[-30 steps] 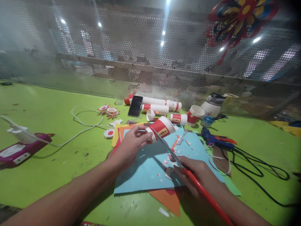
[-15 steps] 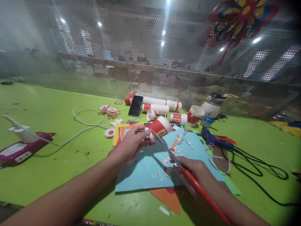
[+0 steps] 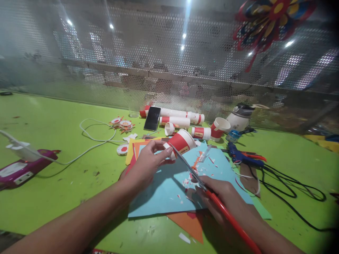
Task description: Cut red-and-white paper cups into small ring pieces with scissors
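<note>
Tilted on its side, a red and white paper cup point(image 3: 182, 140) is pinched at its base by my left hand point(image 3: 150, 160). My right hand point(image 3: 219, 194) is closed on red-handled scissors point(image 3: 218, 204). Their blades point up and left, with the tips against the lower side of the cup near my left fingers. Below both hands lies a light blue sheet of paper point(image 3: 164, 192), scattered with small red and white paper scraps point(image 3: 186, 182).
Behind stand a phone point(image 3: 153, 119), paper-cup tubes point(image 3: 176, 122), another cup point(image 3: 219, 128) and a bottle point(image 3: 239, 118). A blue glue gun point(image 3: 242, 157) with a black cord lies right. A purple power strip point(image 3: 29, 167) with a white cable sits left.
The cup has turned a little in my left hand, and its printed label now faces further down. My right hand and the scissors stay nearly in place.
</note>
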`<state>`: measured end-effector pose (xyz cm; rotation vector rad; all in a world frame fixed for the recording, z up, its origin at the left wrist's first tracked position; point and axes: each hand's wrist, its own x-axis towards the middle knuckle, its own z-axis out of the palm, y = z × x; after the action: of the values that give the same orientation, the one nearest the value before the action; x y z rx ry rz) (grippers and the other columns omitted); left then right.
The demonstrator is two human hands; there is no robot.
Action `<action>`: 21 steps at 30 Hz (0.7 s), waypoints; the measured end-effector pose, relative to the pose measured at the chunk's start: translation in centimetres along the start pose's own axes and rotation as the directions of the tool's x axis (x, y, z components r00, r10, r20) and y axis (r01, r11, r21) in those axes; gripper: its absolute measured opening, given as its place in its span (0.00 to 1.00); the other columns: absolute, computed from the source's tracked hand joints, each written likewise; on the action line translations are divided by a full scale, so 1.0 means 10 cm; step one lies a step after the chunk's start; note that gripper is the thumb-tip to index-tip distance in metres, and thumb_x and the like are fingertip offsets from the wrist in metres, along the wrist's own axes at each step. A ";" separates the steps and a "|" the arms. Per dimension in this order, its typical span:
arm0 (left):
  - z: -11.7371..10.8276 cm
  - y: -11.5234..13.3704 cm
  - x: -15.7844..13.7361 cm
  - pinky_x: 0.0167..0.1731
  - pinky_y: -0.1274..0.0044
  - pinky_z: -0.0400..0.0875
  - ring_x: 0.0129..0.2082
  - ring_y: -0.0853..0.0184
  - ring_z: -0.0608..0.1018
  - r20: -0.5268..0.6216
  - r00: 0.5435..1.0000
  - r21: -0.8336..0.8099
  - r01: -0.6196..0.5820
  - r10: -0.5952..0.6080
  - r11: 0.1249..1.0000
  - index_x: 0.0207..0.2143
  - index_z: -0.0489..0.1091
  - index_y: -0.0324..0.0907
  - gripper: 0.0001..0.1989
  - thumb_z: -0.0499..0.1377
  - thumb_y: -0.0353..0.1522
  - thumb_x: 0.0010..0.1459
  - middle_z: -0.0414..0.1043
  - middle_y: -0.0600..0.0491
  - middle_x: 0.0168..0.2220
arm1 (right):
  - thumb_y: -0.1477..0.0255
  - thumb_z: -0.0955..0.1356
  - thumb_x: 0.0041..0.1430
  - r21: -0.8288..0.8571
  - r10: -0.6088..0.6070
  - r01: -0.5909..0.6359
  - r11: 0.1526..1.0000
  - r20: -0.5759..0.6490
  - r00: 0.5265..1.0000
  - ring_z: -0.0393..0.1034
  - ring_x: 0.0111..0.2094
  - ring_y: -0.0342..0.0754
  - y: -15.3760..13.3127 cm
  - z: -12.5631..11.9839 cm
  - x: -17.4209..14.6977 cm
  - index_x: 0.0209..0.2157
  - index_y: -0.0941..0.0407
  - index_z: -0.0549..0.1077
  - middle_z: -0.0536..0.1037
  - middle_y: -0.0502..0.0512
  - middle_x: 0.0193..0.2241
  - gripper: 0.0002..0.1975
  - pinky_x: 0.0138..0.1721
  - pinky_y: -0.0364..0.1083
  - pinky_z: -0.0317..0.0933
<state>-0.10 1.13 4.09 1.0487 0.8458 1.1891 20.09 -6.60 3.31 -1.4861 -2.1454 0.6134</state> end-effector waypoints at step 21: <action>-0.06 0.01 0.06 0.40 0.70 0.74 0.31 0.66 0.79 -0.021 0.998 -0.109 0.057 -0.060 0.992 0.35 0.67 0.37 0.13 0.66 0.30 0.49 0.74 0.49 0.32 | 0.70 0.60 0.63 0.109 0.091 -0.102 0.989 0.101 0.991 0.70 0.31 0.46 -0.18 -0.12 0.04 0.27 0.56 0.71 0.78 0.54 0.31 0.13 0.33 0.42 0.61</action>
<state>-0.57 1.83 3.97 0.9168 0.8161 1.1875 19.32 -6.67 5.41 -1.5332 -2.0802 0.8436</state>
